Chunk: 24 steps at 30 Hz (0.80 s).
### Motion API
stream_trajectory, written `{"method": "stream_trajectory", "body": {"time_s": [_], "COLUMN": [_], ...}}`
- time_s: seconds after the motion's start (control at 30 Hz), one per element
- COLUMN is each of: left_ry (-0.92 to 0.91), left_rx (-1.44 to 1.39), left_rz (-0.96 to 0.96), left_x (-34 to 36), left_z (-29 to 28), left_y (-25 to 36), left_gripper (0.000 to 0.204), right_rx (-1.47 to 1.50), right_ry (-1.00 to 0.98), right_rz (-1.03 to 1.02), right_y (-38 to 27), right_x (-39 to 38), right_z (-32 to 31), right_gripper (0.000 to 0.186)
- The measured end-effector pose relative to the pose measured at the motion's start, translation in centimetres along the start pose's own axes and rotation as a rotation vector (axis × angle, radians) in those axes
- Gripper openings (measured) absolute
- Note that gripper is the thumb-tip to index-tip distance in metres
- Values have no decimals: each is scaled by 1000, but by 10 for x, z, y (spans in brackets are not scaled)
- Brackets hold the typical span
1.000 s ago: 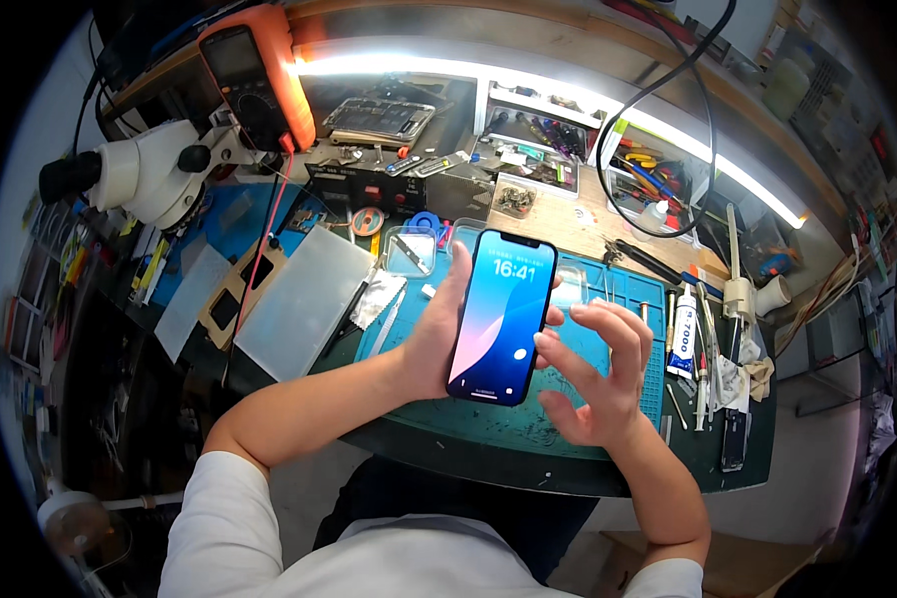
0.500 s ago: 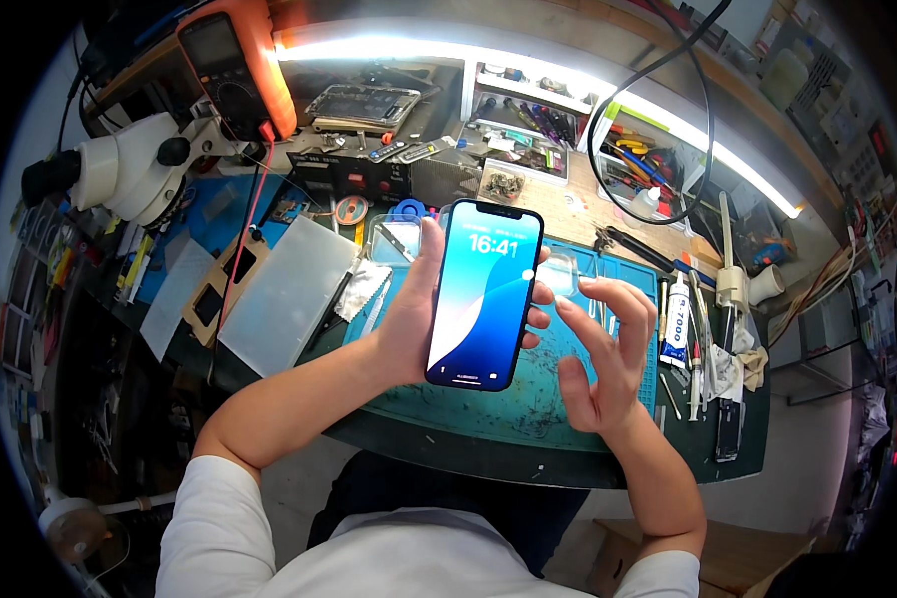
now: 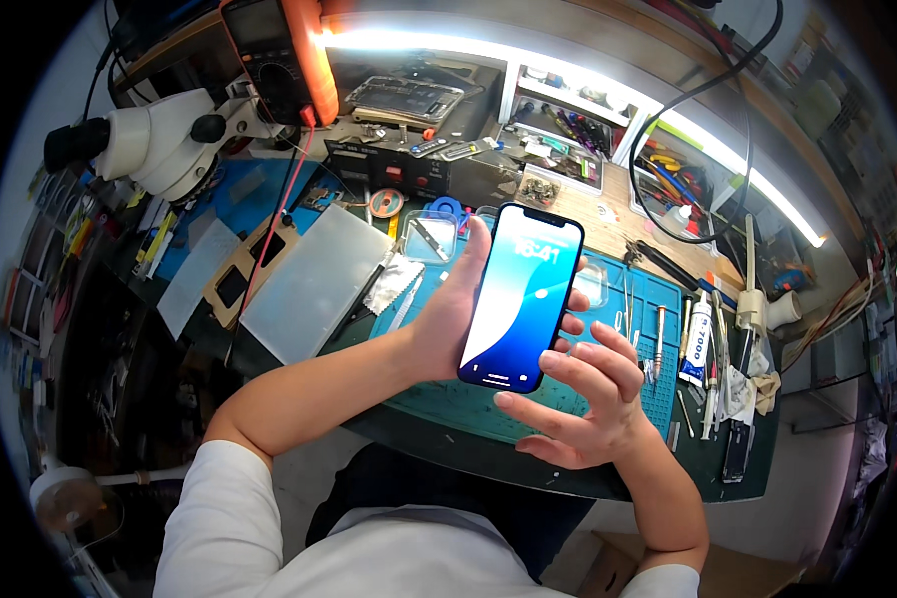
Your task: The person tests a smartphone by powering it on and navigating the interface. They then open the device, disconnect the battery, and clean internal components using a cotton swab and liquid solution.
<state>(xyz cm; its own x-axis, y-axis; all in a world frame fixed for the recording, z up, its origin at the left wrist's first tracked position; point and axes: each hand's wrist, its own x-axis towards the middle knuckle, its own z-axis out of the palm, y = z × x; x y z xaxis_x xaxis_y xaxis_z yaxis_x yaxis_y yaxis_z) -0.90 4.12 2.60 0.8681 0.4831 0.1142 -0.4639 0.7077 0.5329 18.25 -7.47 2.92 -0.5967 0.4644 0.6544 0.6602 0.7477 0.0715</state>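
A smartphone [image 3: 513, 309] with a lit lock screen in blue and white is held upright over the bench. My left hand [image 3: 455, 314] wraps round it, thumb along the left edge and fingertips showing past the right edge. Beside the phone's lower right corner is my right hand [image 3: 590, 404], its fingers apart and slightly curled, holding nothing. One of its fingertips overlaps the phone's right edge low down; whether it touches, I cannot tell. Beneath both hands lies a teal work mat [image 3: 448, 399].
On the left stand a white microscope [image 3: 154, 145] and an orange multimeter [image 3: 279, 60], near a translucent sheet [image 3: 314, 284]. To the right lie a glue tube [image 3: 698, 339], a syringe [image 3: 711, 399] and a small dark device [image 3: 736, 450]. A black cable loop [image 3: 633, 169] hangs above parts trays.
The whole view has shifted, with the bench appearing further right. My right hand has moved down and closer to the phone's lower edge. My left hand keeps its hold on the phone.
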Motion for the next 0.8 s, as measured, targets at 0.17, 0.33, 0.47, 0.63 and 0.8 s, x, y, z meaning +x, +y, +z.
{"method": "stream_trajectory", "body": {"time_s": [0.17, 0.33, 0.47, 0.63, 0.8], "left_ry": [32, 54, 85, 63, 101], "left_rx": [-4, 99, 101, 85, 51], "left_rz": [4, 21, -29, -69, -80], "left_x": [-1, -1, -3, -1, -3], "left_z": [0, 1, 4, -1, 6], "left_y": [-1, -1, -3, -9, -10], "left_gripper": [99, 101, 103, 104, 95], "right_rx": [87, 15, -197, -240, -177], "right_ry": [-67, -106, -11, 44, 112], "right_rz": [41, 107, 266, 394, 436], "right_y": [0, 2, 16, 22, 22], "right_x": [1, 6, 3, 0, 1], "right_z": [3, -4, -5, -7, -4], "right_gripper": [43, 49, 50, 54, 40]}}
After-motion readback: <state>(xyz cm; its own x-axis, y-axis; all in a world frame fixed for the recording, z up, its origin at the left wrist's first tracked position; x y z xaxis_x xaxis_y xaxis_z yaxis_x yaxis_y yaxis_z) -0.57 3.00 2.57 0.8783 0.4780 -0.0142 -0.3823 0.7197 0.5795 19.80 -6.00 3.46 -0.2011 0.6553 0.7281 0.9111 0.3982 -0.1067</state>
